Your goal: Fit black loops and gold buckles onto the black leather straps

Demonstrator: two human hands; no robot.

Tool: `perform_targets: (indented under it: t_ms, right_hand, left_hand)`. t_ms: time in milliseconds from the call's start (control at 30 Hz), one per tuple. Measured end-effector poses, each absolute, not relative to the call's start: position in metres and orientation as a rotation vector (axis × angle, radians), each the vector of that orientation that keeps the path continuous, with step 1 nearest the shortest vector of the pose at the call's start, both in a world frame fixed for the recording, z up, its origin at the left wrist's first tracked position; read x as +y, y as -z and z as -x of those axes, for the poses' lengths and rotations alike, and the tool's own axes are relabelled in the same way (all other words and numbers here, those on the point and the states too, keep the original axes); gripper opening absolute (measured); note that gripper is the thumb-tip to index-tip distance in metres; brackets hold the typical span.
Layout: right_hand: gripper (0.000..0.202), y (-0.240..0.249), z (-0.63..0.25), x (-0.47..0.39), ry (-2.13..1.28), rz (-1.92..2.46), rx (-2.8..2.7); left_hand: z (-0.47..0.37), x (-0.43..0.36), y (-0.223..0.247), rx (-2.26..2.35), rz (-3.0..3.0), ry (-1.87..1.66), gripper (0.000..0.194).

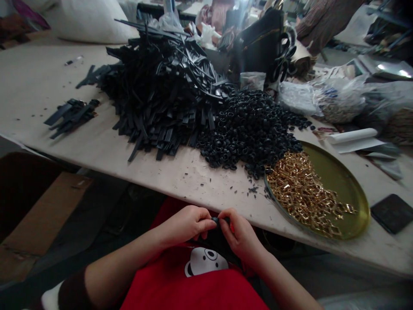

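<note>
My left hand [193, 221] and my right hand [238, 234] meet in front of the table's near edge, above my lap. Both are closed, fingertips pinching a small black piece [215, 220] between them. Its exact shape is mostly hidden by the fingers. On the table beyond lies a heap of small black loops [248, 125]. To its left rises a large pile of flat black straps [155, 86]. Gold-coloured metal buckles [303, 189] fill the left part of a round tray [348, 185], to the right of my hands.
A small bunch of black straps [72, 114] lies apart at the left. A dark flat object [392, 213] is right of the tray. Plastic bags [342, 97], a white roll [351, 136] and a black bag [258, 43] stand farther back. Cardboard [48, 219] is below the table.
</note>
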State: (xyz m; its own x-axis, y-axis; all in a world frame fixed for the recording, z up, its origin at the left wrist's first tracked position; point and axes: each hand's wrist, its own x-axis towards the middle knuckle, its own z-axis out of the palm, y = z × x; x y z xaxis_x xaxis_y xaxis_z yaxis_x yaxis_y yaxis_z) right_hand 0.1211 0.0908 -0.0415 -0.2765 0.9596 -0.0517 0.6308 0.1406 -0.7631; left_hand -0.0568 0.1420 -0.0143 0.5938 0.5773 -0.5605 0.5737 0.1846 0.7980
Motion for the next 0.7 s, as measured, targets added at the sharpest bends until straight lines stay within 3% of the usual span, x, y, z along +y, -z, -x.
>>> perform_targets:
  t_ms: [167,367,700]
  right_hand:
    - [0.020,0.044,-0.120,0.088,-0.993,1.442,-2.028]
    - [0.021,0.047,-0.122,0.080,-0.996,1.440,-1.808]
    - [0.021,0.040,-0.118,0.074,-0.986,1.390,-1.898]
  left_hand:
    - [0.054,0.137,0.017,1.080,-1.551,-0.009,0.027]
    - [0.054,0.135,0.009,0.979,-1.490,-0.018,0.024]
    - [0.054,0.127,0.008,1.000,-1.615,-0.010,0.024]
